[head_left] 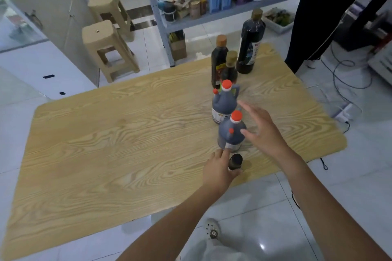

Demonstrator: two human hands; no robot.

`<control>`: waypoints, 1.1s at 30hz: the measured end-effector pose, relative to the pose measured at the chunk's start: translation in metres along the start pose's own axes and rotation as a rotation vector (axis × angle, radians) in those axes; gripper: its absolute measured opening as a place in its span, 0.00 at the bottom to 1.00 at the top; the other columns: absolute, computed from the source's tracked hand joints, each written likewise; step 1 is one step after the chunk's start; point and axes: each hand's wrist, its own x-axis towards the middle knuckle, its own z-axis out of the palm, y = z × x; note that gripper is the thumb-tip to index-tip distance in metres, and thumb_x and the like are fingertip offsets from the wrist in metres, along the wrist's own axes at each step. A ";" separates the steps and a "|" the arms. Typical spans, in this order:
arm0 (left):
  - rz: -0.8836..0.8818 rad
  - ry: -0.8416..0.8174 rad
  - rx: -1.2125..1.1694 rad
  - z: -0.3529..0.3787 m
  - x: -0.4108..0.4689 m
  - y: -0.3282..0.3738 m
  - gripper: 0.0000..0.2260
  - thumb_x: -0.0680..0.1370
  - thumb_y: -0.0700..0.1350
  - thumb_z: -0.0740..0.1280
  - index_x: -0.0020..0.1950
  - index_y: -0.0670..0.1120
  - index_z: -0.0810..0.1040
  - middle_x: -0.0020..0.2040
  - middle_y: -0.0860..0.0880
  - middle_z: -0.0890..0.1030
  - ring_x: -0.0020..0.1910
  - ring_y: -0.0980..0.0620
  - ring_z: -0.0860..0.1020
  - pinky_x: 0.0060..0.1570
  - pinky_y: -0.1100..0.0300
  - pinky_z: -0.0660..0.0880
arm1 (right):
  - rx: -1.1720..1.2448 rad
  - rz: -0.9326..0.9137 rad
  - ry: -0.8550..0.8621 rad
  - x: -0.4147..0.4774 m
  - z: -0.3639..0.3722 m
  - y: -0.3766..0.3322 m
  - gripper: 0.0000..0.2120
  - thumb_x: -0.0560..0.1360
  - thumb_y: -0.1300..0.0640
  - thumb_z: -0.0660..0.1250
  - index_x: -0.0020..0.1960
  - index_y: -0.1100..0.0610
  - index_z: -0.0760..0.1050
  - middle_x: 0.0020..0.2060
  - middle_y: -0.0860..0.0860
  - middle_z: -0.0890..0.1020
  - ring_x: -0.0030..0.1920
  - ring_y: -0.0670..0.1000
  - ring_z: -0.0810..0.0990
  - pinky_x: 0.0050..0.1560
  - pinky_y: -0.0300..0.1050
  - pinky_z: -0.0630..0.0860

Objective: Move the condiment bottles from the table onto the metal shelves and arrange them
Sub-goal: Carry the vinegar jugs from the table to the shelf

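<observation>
Left hand (218,169): we find it reached forward over the near edge of the table (106,144), forearm bare. Its fingers and thumb are curled round a small dark bottle (235,162), and the fingertips reach the base of the near jug (232,133).

Right hand (263,131): it hovers above the table with fingers straight and spread, holding nothing. The thumb is just beside the near jug's shoulder. Blur prevents us from saying whether they touch.

All bottles stand upright on the table's right half, long axes vertical, in a row running away from the person. Behind the near jug stands the far jug (224,104). Both are rounded, grey-dark, handled and red-capped. Next come two brown-capped bottles (219,63) of dark liquid, then a tall dark bottle (251,44) near the far edge.

The table top is pale wood grain with rounded corners. Two beige plastic stools (108,48) stand to the left. Grey metal shelves (222,12), already carrying bottles and packets, stand beyond the table.
</observation>
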 end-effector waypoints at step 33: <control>-0.334 0.542 -0.232 -0.105 -0.081 -0.155 0.12 0.74 0.47 0.71 0.55 0.45 0.79 0.47 0.51 0.75 0.46 0.52 0.74 0.43 0.60 0.70 | -0.179 -0.180 -0.293 0.041 0.113 -0.132 0.16 0.65 0.47 0.76 0.39 0.53 0.71 0.38 0.49 0.75 0.41 0.51 0.73 0.40 0.46 0.67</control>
